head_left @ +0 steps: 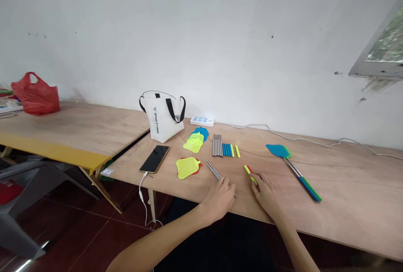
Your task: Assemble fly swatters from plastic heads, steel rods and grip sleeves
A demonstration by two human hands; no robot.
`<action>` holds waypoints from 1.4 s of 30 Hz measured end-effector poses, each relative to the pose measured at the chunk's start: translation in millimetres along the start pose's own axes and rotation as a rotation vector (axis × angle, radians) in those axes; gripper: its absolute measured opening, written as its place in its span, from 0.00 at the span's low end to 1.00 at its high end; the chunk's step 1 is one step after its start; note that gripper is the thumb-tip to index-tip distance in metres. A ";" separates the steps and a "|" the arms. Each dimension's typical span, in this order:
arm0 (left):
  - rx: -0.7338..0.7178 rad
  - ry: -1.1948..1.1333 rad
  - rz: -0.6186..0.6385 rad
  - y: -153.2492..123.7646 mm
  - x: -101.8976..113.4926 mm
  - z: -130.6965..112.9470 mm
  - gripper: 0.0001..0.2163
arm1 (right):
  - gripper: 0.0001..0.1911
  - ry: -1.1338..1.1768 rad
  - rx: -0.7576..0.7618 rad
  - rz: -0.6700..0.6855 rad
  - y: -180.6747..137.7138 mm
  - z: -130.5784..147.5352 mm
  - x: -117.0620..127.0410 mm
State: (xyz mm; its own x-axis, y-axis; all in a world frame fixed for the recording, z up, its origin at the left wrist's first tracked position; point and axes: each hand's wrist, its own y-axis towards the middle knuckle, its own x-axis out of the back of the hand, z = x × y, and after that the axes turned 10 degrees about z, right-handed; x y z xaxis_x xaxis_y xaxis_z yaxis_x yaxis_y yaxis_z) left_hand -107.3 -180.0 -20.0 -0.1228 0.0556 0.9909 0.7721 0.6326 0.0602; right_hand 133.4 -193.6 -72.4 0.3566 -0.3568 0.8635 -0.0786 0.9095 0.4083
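Note:
My left hand [221,196] is closed over thin metal rods [212,169], which lie slanted on the table near its front edge. My right hand [265,190] has its fingers around the near end of a yellow-green handle sleeve [250,174], with a red sleeve [249,168] right beside it. To the left lies a yellow-green perforated swatter head [187,167] on top of a red one. Behind my hands, several grey metal rods [217,145] line up next to blue sleeves [226,150] and yellow-green ones [237,151].
Assembled fly swatters [299,173], blue and green, lie to the right. More swatter heads [194,142] are stacked at the back. A phone [155,159] on a white cable, a white bag [163,119] and a power strip [202,121] stand left and behind. A red bag [37,98] is on another table.

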 end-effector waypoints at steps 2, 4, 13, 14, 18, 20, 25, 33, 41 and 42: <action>-0.114 0.013 -0.013 -0.2 7.8 8.8 0.09 | 0.18 -0.003 0.003 -0.006 0.0 -0.5 -0.4; -0.203 0.014 -0.035 2.4 16.1 23.0 0.11 | 0.18 0.014 0.009 -0.006 0.1 -1.3 -1.7; 0.033 -0.115 -0.039 21.1 11.6 48.7 0.11 | 0.18 -0.048 -0.019 -0.039 -0.3 -5.1 -4.3; 0.063 -0.129 -0.057 21.0 9.8 49.5 0.13 | 0.19 -0.071 -0.025 -0.046 -0.3 -5.5 -3.8; 0.100 -0.131 -0.088 14.6 7.1 54.7 0.14 | 0.20 -0.145 -0.042 -0.050 -0.7 -8.0 -4.8; 0.081 -0.090 -0.101 9.1 7.4 57.3 0.11 | 0.19 -0.167 -0.045 -0.045 -1.2 -10.9 -8.6; 0.067 -0.077 -0.156 -1.0 5.0 61.0 0.04 | 0.18 -0.195 -0.055 -0.046 8.8 -21.7 -20.5; 0.081 -0.068 -0.169 -1.6 -0.4 60.6 0.07 | 0.22 -0.221 -0.113 0.161 83.6 -16.0 -22.0; 0.089 -0.065 -0.145 -3.7 5.4 58.0 0.06 | 0.22 -0.177 -0.063 0.170 93.7 -12.8 -30.7; 0.090 -0.070 -0.152 -3.4 4.7 58.2 0.06 | 0.22 -0.172 -0.056 0.171 91.0 -13.9 -29.2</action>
State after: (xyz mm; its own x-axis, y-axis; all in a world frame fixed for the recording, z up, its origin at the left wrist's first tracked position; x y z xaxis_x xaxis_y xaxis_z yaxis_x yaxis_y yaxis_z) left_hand -146.8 -136.9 -22.6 -0.2792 0.0053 0.9602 0.6830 0.7040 0.1946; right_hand 128.8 -97.4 -64.6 0.1785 -0.2239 0.9581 -0.0707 0.9683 0.2394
